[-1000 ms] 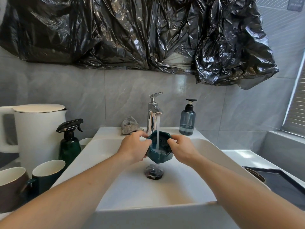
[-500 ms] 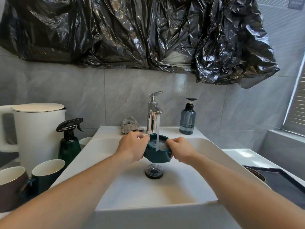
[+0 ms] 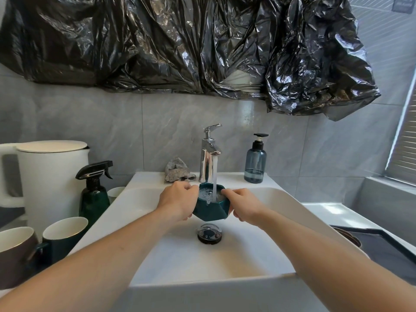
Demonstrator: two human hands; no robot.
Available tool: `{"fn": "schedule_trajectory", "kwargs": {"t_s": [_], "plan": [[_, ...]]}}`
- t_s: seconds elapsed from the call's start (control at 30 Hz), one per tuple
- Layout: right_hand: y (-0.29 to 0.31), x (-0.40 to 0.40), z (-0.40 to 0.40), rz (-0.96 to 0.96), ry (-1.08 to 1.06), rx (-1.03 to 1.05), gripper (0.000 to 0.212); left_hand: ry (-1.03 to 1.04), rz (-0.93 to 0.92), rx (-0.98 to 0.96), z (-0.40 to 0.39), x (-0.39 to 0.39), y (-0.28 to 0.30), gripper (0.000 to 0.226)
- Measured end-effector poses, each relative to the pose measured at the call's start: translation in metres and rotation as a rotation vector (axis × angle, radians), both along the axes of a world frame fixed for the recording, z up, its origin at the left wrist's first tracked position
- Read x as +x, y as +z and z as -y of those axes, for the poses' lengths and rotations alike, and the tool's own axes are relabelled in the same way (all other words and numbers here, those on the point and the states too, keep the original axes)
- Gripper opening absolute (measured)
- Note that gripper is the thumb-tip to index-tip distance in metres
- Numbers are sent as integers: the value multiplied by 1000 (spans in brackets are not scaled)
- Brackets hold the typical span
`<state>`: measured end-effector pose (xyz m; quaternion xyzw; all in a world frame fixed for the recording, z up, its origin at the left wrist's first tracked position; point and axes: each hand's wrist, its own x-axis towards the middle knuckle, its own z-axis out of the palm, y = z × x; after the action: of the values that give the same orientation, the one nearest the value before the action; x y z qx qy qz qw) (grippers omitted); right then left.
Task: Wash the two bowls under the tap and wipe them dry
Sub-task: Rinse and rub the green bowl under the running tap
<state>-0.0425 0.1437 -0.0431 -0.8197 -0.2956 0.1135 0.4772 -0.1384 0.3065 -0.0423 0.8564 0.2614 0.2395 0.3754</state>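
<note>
One dark teal bowl point(image 3: 211, 207) with faceted sides sits at the centre of the frame, held upright above the white sink point(image 3: 281, 199) and directly under the chrome tap point(image 3: 209, 154). Water point(image 3: 214, 174) falls in a thin stream from the spout into the bowl, which holds frothing water up near its rim. The left hand point(image 3: 177, 200) grips the bowl's left side, fingers curled closed around the wall and thumb at the rim; the right hand point(image 3: 242, 206) clasps the right side the same way, its fingers wrapped under the bowl. Both bare forearms reach in from the lower corners of the frame.

Just below the bowl, in the basin floor, lies the round dark drain plug point(image 3: 209, 234). On the sink's back ledge, left of the tap, rests a crumpled grey cloth point(image 3: 177, 170); right of the tap stands a blue pump bottle point(image 3: 256, 162) (partly filled). At the left of the frame, on the bench beside the sink, stand a dark green spray bottle point(image 3: 94, 190), a white kettle point(image 3: 51, 174), a teal mug point(image 3: 64, 236) and a brown mug point(image 3: 15, 251) at the lower left edge. Black plastic sheeting point(image 3: 180, 46) hangs across the top of the frame over the grey tiled wall. Only one bowl can be clearly made out.
</note>
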Motion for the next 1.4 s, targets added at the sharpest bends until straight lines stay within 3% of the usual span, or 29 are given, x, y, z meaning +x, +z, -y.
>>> {"fn": "schedule_trajectory", "kwargs": {"t_s": [0.7,1.03,1.4], "plan": [[-1,-2,-2,7,84,-56,47,119,-83,21,-3,0,0,25],[0,-2,0,25,53,-15,36,35,-71,-10,-1,0,0,27],[-3,5,0,118,-65,-96,43,-69,-57,-115,0,3,-4,27]]}}
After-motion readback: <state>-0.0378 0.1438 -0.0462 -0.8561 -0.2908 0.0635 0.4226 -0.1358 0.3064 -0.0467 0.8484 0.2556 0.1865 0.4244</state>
